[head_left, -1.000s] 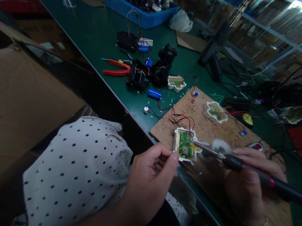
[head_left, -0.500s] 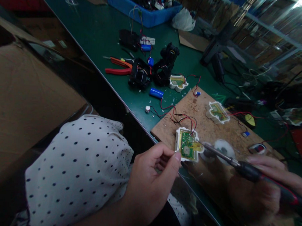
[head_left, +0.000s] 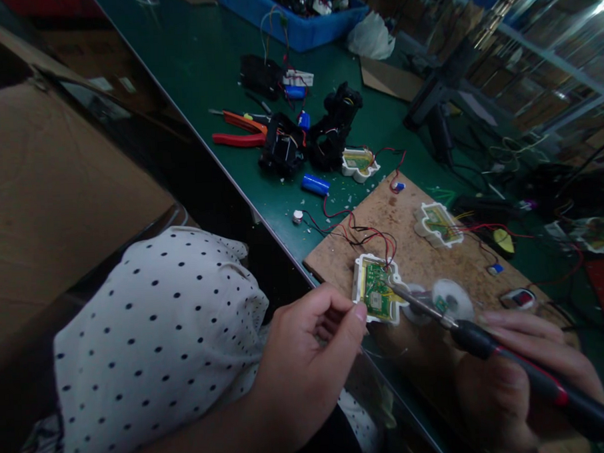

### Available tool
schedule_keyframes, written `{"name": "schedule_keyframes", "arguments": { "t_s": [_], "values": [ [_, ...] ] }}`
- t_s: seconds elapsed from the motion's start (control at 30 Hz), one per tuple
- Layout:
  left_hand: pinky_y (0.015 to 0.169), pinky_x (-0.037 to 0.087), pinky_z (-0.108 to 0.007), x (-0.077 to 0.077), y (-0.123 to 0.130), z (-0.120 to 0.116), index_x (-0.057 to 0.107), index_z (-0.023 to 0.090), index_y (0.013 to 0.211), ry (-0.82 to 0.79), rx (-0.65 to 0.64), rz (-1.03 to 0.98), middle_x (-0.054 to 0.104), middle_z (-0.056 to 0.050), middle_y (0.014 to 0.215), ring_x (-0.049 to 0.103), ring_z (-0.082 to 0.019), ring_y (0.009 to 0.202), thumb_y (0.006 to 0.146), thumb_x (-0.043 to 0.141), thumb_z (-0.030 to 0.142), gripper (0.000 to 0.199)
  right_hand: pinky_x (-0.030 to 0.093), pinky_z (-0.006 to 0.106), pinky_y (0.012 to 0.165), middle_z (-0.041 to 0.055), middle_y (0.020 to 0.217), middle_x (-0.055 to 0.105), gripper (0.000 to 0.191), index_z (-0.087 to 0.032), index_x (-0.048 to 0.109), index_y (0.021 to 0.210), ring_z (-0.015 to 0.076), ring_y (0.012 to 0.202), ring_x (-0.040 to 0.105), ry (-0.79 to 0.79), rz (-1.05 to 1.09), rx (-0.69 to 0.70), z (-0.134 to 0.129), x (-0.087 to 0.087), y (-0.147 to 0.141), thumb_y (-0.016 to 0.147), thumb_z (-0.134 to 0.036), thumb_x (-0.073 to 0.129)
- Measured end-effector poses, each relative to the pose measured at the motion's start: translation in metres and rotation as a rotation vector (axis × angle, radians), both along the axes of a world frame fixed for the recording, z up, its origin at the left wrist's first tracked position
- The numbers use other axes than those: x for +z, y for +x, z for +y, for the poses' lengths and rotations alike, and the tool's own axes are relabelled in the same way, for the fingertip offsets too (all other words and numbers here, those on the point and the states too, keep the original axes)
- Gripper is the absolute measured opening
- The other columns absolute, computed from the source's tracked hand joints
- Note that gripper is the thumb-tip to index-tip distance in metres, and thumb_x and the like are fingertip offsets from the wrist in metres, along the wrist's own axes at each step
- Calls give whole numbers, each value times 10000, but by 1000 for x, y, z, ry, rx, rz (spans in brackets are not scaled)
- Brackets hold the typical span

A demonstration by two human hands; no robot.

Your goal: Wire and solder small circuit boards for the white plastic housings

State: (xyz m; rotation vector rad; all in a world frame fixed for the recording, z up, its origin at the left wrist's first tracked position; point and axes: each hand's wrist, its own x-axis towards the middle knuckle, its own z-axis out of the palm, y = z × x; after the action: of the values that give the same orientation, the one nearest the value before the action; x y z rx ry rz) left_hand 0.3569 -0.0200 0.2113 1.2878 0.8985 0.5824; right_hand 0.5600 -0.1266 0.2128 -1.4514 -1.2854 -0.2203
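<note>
My left hand [head_left: 317, 353] pinches the lower left corner of a white plastic case with thumb and forefinger. A green circuit board [head_left: 377, 286] sits inside that case, and red and black wires run from its top. My right hand [head_left: 533, 370] is closed around the black and red handle of a soldering iron [head_left: 480, 339]. The iron's metal tip reaches over the board's upper right part; whether it touches the board I cannot tell. A solder spool [head_left: 451, 301] lies just behind the iron. A blue cylindrical battery [head_left: 315, 184] lies beyond the wires.
The case rests on a brown wooden board [head_left: 328, 259] on the green table [head_left: 190, 78]. Another white case [head_left: 438, 224] lies further right. Red-handled pliers [head_left: 241, 139], black housings [head_left: 283, 144] and a blue bin [head_left: 303, 33] stand further back. A heat gun [head_left: 436, 100] is at right.
My right hand has moved the soldering iron left, bringing its tip from the case's right edge to over the circuit board. My left hand keeps its pinch on the case.
</note>
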Motion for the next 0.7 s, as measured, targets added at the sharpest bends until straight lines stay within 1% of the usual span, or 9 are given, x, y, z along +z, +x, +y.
{"name": "schedule_keyframes", "arguments": {
  "t_s": [0.1, 0.33, 0.53, 0.7],
  "values": [
    [558, 485, -244, -1, 0, 0, 631, 190, 773, 6, 3, -4, 688, -10, 701, 622, -120, 603, 949, 544, 347, 252, 442, 383, 686, 13, 767, 649, 179, -190, 721, 940, 246, 823, 641, -25, -84, 37, 0, 0, -1, 769, -225, 681],
    [567, 488, -250, -1, 2, 1, 631, 195, 772, -3, -2, 1, 680, -7, 699, 620, -122, 608, 940, 552, 351, 242, 444, 401, 678, 12, 787, 649, 220, -219, 727, 966, 256, 823, 629, -18, -67, 34, -1, -1, -1, 750, -208, 692],
    [532, 470, -241, 1, 2, 0, 624, 195, 762, -4, -3, -13, 658, -3, 657, 608, -119, 582, 935, 552, 342, 238, 448, 394, 665, 21, 773, 658, 177, -200, 721, 931, 261, 824, 646, -38, -82, 21, -2, -1, 0, 764, -247, 691],
    [533, 473, -240, 0, 2, 0, 621, 197, 764, -6, 0, -17, 670, -7, 677, 613, -120, 585, 936, 549, 344, 238, 435, 377, 656, 24, 748, 646, 171, -174, 720, 920, 251, 820, 646, 23, -75, 14, -2, -4, 0, 766, -237, 681]
  ]
}}
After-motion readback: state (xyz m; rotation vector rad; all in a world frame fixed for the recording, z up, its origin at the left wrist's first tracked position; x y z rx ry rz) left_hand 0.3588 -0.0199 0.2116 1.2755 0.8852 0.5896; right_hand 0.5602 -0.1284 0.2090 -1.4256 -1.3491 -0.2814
